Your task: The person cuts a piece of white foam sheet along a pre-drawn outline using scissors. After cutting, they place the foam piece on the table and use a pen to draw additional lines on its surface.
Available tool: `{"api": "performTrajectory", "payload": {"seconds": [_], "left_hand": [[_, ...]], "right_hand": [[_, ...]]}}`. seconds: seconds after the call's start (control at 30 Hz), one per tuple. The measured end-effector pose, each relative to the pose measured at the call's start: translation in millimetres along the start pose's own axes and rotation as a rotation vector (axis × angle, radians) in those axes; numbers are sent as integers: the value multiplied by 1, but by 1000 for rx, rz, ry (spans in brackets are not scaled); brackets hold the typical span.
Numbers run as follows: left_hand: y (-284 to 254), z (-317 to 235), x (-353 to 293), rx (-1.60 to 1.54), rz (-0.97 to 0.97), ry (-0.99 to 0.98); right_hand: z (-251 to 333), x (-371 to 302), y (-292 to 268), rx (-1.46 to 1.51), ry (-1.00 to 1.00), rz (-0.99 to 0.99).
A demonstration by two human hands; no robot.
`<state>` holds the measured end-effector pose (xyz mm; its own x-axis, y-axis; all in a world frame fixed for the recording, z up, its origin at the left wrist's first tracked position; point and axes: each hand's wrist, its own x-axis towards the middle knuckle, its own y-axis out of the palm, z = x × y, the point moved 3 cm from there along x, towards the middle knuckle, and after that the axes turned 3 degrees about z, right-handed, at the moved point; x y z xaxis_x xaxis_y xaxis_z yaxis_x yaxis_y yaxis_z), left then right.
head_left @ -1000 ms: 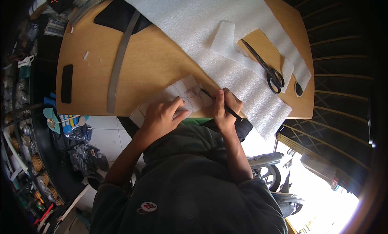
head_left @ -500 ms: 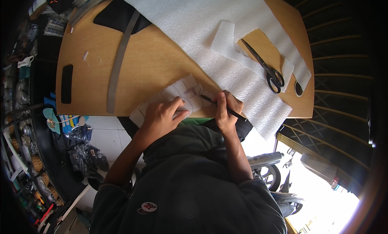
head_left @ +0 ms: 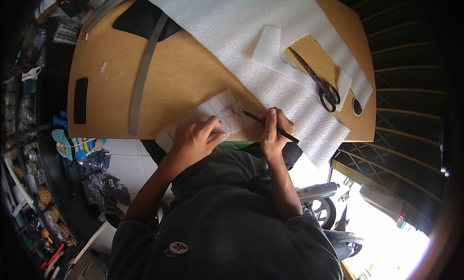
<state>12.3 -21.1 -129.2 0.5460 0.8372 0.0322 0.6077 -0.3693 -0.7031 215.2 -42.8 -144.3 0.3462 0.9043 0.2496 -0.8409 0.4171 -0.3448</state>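
Observation:
A pale sheet of paper [head_left: 208, 109] with drawn lines lies slanted along the table's near edge. My left hand [head_left: 194, 137] rests on its near side, thumb and forefinger apart, pressing it against the table and holding nothing. In my right hand [head_left: 276, 134] is a slim black pen [head_left: 256, 118], gripped between thumb and fingers. Its tip points left, just off the paper's right end, where a small flap of paper [head_left: 238, 107] lies. Whether the tip touches anything, I cannot tell.
White foam sheeting [head_left: 241, 52] spans the wooden table [head_left: 188, 67] diagonally. Black-handled scissors [head_left: 316, 79] lie on it beside a brown card piece [head_left: 314, 55]. Further left are a long grey strip [head_left: 145, 77], a black sheet [head_left: 137, 19] and a small black rectangle [head_left: 80, 101].
My right hand has shifted slightly right, and the pen tip has drawn back from the paper's drawn lines. The left hand and paper stay about where they were.

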Motion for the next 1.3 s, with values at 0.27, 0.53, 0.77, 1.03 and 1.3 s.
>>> {"api": "performTrajectory", "payload": {"seconds": [0.27, 0.53, 0.77, 1.03, 1.3], "left_hand": [[-3, 8, -2, 37, 32, 48], [-40, 13, 4, 145, 19, 28], [0, 2, 1, 188, -271, -121], [-5, 9, -1, 84, -133, 65], [1, 6, 1, 133, -158, 19]], "right_hand": [[-1, 1, -3, 78, -62, -75], [-9, -7, 0, 186, -104, 229], [-9, -1, 3, 293, 55, 204], [-2, -6, 8, 121, -38, 327], [6, 0, 11, 102, 8, 352]]}}
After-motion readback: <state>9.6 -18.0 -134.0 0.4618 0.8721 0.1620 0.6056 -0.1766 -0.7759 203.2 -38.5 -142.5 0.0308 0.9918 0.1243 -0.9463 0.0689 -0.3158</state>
